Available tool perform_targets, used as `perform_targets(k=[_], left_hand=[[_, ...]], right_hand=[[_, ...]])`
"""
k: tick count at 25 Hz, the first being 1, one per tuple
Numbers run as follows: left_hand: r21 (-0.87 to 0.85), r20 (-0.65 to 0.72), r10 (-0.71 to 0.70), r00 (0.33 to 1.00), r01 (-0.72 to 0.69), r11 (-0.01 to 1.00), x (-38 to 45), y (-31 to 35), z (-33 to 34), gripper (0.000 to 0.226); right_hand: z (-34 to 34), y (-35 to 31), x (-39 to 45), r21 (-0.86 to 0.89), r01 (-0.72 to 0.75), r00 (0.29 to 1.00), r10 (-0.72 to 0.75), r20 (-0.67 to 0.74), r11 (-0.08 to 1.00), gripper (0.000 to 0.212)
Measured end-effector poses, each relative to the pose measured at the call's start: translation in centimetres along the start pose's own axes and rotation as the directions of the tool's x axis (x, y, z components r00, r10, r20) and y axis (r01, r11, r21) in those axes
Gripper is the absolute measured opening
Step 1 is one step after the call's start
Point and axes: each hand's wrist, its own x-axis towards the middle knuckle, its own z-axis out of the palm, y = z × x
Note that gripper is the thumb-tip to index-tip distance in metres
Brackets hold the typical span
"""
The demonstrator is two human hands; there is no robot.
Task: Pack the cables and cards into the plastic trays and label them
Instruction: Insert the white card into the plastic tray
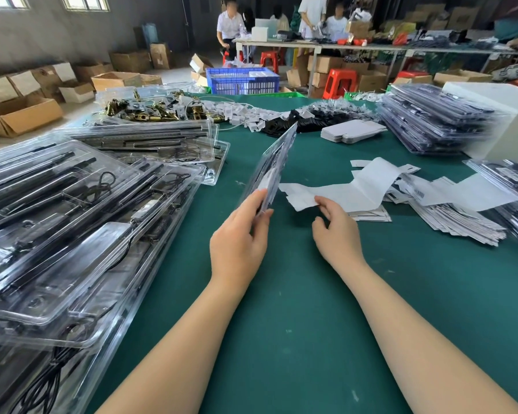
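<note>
Two hands of mine over the green bench [281, 294], one tray held.
My left hand [240, 234] pinches a clear plastic tray [271, 167] tilted on edge mid-bench; my right hand [335, 231], fingers loosely curled, touches white label backing paper [341, 192]; packed trays [72, 222] crowd the left edge.

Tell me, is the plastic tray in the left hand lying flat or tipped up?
Tipped up. The plastic tray stands on edge off the green table, gripped at its near end by the left hand.
</note>
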Motion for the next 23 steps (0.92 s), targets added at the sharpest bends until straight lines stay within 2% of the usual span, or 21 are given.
perform_targets(k=[3,6,9,12,17,20,23], left_hand=[[-0.206,-0.151,-0.095,0.984,0.062,0.977,0.7,0.0,-0.6,0.031],[-0.407,-0.226,-0.288,0.931,0.179,0.896,1.6,-0.1,-1.4,0.027],[-0.433,-0.266,-0.394,0.88,0.256,0.865,2.0,-0.5,-1.6,0.028],[-0.458,-0.279,-0.473,0.836,0.317,0.83,2.2,-0.7,-1.6,0.016],[-0.519,-0.174,-0.623,0.763,0.467,0.716,1.7,-1.3,-0.8,0.017],[-0.617,-0.07,-0.709,0.702,0.528,0.583,1.6,-1.4,-0.2,0.015],[-0.763,0.111,-0.769,0.63,0.55,0.341,1.9,-2.0,-0.3,0.015]], right_hand=[[-0.3,-0.1,0.0,0.095,-0.121,0.978,0.135,-0.159,0.988,0.036],[-0.3,-0.3,0.2,0.015,-0.193,0.954,0.191,-0.232,0.981,0.04],[-0.4,-0.4,0.7,-0.079,-0.258,0.937,0.229,-0.264,0.963,0.053],[-0.5,-0.2,0.8,-0.011,-0.26,0.928,0.247,-0.279,0.966,0.055],[-0.8,-0.3,0.8,0.368,-0.195,0.889,0.322,-0.325,0.909,0.045],[-0.9,-0.1,0.5,0.273,-0.171,0.935,0.243,-0.259,0.947,0.045],[-0.5,-0.8,0.2,0.187,-0.194,0.973,0.213,-0.085,0.963,0.038]])
